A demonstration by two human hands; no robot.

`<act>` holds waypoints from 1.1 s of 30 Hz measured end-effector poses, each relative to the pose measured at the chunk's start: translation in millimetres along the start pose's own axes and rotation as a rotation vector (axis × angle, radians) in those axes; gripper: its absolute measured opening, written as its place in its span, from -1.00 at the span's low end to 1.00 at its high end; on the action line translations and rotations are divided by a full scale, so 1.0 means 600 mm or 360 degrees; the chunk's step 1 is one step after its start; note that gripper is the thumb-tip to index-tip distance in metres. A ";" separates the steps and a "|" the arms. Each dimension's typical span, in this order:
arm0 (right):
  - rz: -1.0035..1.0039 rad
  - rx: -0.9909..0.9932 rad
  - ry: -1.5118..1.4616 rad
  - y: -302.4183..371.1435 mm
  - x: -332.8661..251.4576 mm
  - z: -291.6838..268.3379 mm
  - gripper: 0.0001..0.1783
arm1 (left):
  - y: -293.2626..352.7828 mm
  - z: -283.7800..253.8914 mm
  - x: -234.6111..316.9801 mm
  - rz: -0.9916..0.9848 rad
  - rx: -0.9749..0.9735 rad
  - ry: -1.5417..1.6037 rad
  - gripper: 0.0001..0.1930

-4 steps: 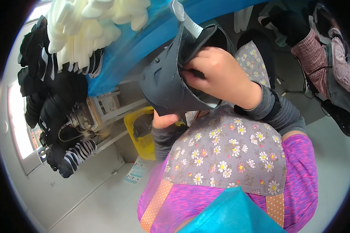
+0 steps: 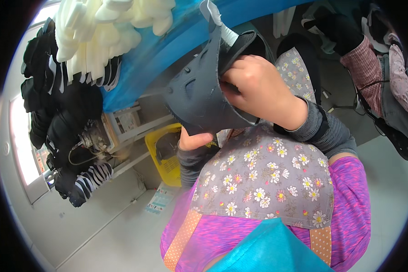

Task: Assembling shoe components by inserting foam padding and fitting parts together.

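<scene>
A dark grey shoe upper (image 2: 199, 97) with a pale tab standing up from one end is held up in front of my chest. My left hand (image 2: 195, 139) supports it from beneath; only the thumb and part of the palm show, the other fingers being hidden behind the upper. My right hand (image 2: 254, 86) reaches into the upper's opening with its fingers curled against the inner edge. The fingertips of that hand are out of sight inside.
Cream foam pieces (image 2: 95, 31) are heaped on a blue-covered table (image 2: 167, 50), beside black shoe parts (image 2: 72, 106) stacked at the left. A yellow basket (image 2: 168, 172) stands below the table. Another person's plaid sleeve (image 2: 365, 63) shows at the right.
The shoe upper has tilted and shifted slightly to the right, showing more of its outer side. My right hand has moved a little right and down with it.
</scene>
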State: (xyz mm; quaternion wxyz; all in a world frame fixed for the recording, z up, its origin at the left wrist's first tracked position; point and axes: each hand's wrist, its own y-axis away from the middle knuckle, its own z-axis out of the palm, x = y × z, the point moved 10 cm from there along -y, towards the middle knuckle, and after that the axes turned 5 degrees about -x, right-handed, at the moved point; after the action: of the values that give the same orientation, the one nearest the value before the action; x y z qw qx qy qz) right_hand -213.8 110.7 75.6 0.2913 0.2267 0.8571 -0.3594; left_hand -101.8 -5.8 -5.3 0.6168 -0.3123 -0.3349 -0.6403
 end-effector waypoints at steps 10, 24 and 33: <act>-0.0169 0.0090 0.0276 0.009 -0.005 0.002 -0.84 | 0.000 -0.020 -0.006 -0.0061 0.0011 -0.0378 -0.16; 0.0664 -0.0264 -0.1701 0.020 0.065 0.048 -0.81 | -0.003 -0.014 0.026 0.0082 0.0039 -0.0070 -0.17; 0.0303 -0.0090 -0.0737 -0.004 0.028 0.005 -0.72 | -0.007 -0.013 0.013 0.0035 0.0037 -0.0057 -0.17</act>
State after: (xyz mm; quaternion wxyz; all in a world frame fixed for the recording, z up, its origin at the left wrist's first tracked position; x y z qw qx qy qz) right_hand -226.5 109.8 64.1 0.5187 0.2098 0.7519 -0.3486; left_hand -106.3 -16.8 -3.9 0.6212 -0.3202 -0.3497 -0.6239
